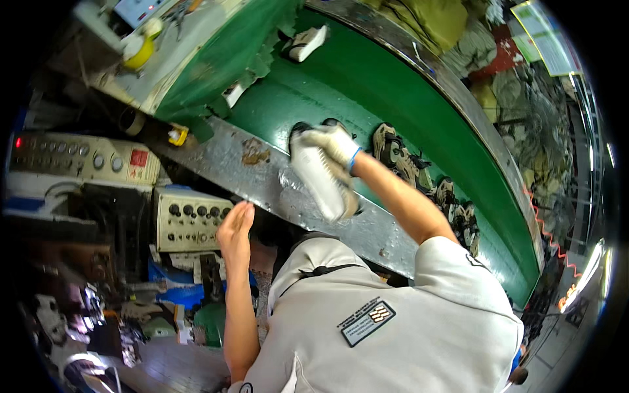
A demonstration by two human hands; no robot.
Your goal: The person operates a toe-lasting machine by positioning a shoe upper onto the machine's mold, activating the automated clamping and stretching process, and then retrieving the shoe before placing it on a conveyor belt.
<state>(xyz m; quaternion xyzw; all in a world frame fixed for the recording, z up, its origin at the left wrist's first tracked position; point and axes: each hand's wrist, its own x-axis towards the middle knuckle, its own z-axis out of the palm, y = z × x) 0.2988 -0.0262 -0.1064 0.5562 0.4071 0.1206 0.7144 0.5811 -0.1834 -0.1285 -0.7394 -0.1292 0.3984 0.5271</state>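
My right hand (335, 147), in a white glove with a blue cuff, is closed round a shoe (317, 178). The shoe is tilted so that its pale sole faces up, and its dark upper shows only at the ends. It hangs over the metal edge (262, 164) of the green conveyor. Bare and empty, my left hand (236, 226) is raised beside a control box with black knobs (190, 219), its fingers stretched out close together. Several beige and black shoes (400, 157) lie in a row on the green belt (354, 92), right of my right hand.
Another shoe (306, 43) with a white sole lies farther up the belt. At the left stands a cream control panel (85, 157) with dials. A green-covered bench (216, 59) juts over the belt at upper left. Piled cloth (419, 23) lies beyond the far rail.
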